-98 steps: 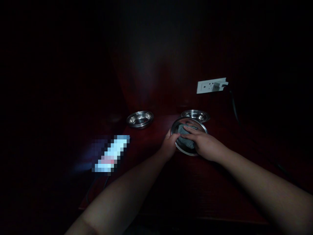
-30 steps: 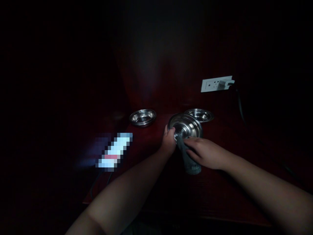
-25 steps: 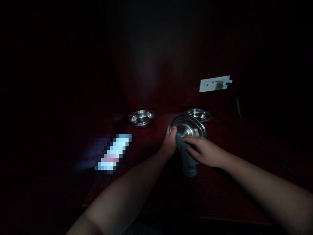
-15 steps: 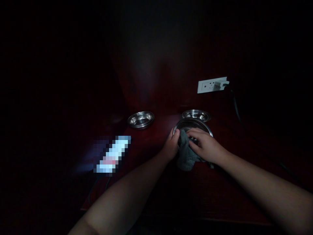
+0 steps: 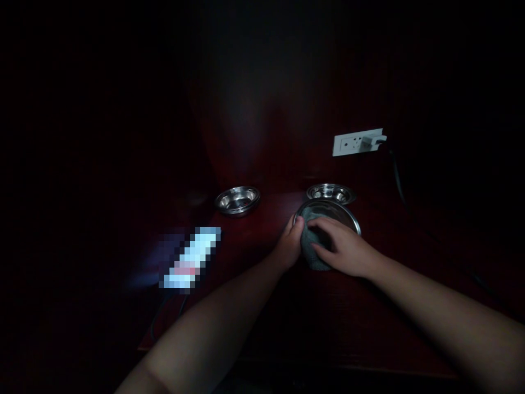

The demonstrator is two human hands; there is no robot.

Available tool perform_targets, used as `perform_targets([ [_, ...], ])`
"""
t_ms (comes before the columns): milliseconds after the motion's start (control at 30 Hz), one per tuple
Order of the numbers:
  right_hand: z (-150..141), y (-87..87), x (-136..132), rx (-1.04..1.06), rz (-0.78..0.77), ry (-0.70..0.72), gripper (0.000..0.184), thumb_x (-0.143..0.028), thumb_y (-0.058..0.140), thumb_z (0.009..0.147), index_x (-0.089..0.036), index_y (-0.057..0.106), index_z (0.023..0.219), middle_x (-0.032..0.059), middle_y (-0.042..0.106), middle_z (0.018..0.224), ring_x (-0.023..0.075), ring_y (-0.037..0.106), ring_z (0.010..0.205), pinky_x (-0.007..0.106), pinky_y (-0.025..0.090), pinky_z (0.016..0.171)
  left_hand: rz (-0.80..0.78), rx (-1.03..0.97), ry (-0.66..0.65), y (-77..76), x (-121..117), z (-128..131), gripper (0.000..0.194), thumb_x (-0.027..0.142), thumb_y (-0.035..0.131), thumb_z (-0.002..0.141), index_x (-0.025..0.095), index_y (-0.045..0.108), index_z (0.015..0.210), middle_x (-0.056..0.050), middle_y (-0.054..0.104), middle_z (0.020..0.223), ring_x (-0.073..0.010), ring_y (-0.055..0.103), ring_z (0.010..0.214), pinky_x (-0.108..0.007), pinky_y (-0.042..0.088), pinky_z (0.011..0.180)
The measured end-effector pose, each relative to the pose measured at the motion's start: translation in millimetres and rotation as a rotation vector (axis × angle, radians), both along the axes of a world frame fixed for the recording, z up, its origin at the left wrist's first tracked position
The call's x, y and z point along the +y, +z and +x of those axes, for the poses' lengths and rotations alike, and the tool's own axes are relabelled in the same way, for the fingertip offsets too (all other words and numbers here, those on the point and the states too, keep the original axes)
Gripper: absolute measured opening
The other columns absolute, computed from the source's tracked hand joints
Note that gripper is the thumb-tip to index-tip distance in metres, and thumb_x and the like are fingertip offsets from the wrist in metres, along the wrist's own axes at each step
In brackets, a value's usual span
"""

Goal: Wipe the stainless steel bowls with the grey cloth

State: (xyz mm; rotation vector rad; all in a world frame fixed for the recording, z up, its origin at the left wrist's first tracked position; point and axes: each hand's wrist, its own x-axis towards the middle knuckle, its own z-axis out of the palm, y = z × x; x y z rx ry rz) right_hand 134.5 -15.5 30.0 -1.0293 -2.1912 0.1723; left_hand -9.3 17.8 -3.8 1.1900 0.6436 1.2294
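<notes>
A shiny metal bowl (image 5: 348,215) is tilted toward me above the dark red table. My left hand (image 5: 290,243) grips its left rim, thumb on the inside and the other fingers hidden behind. A grey-green cloth (image 5: 314,257) lies bunched in the bowl and hangs over its near edge. My right hand (image 5: 342,246) is on the cloth inside the bowl, thumb and fingers curved around part of it. Just behind the bowl stands another metal bowl (image 5: 328,191), partly covered by it. Farther left sits a small stack of metal bowls (image 5: 238,200).
A lit phone-like screen (image 5: 191,258), blurred out, stands at the left with a cable (image 5: 155,317) below. On the back wall is a white socket plate (image 5: 348,144) with a plug (image 5: 372,141) and a dark cord (image 5: 397,175). The surroundings are very dark.
The cloth has been drawn up and spread more into the bowl, so less hangs below it. My right hand has shifted slightly, its thumb and fingers farther apart. The left hand keeps its grip.
</notes>
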Motion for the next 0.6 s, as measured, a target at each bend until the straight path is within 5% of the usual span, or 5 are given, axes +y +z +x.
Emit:
perform_targets([
  [233,2.8,-2.2,-0.7,-0.015,0.012,0.158,0.035,-0.020,0.054,0.083,-0.020,0.059,0.117,0.0125,0.060,0.125,0.0270,0.057,0.117,0.051,0.045,0.100,0.012,0.039,0.082,-0.2,2.7,-0.9,0.045,0.052,0.042,0.090,0.017,0.059,0.114,-0.009,0.063,0.118,-0.0225,0.056,0.115,-0.036,0.037,0.105],
  [433,-0.9,-9.2,2.1,-0.122,0.030,-0.051,0.049,-0.024,0.052,0.085,-0.011,0.051,0.132,0.0172,0.049,0.141,0.0303,0.037,0.137,0.053,0.033,0.111,0.023,0.037,0.060,7.0,-0.7,0.4,0.042,0.045,0.040,0.093,0.017,0.057,0.120,-0.009,0.060,0.128,-0.0214,0.052,0.122,-0.034,0.035,0.108],
  [600,1.6,-3.9,5.5,-0.275,0.055,-0.240,0.040,-0.027,0.057,0.082,-0.007,0.064,0.117,0.0213,0.052,0.137,0.0343,0.045,0.131,0.054,0.037,0.109,0.053,0.016,0.074,12.6,-4.9,1.7,0.039,0.040,0.044,0.092,0.018,0.057,0.121,-0.008,0.061,0.127,-0.0204,0.054,0.121,-0.032,0.035,0.107],
])
